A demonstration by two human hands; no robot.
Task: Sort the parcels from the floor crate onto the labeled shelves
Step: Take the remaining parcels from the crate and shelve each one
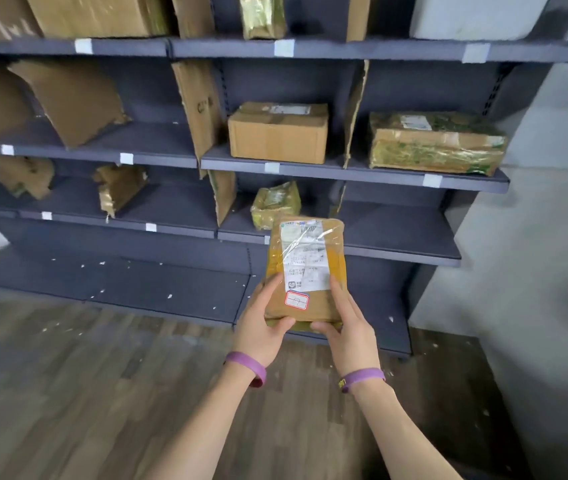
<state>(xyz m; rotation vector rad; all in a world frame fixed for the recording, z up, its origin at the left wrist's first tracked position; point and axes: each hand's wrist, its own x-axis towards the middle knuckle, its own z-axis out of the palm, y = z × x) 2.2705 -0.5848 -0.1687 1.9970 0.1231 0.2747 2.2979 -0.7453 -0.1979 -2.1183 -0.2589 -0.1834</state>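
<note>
While this one's unplaced, stage: mid-sort; crate not in view, so amt left unknown.
l hand [261,327]: grips parcel [305,268] at lower left edge, thumb at bottom.
r hand [348,327]: grips lower right edge.
parcel: upright, label twd cam, in front of shelves [351,171], not on any.
sticker [297,300]: handwritten, unreadable.
shelves: several pkgs already in bays.

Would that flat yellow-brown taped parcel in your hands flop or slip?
Probably fairly stiff: the flat yellow-brown taped parcel stands unbent though the left hand and right hand grip only its lower end. Its glossy tape wrap may be slippery.
</note>
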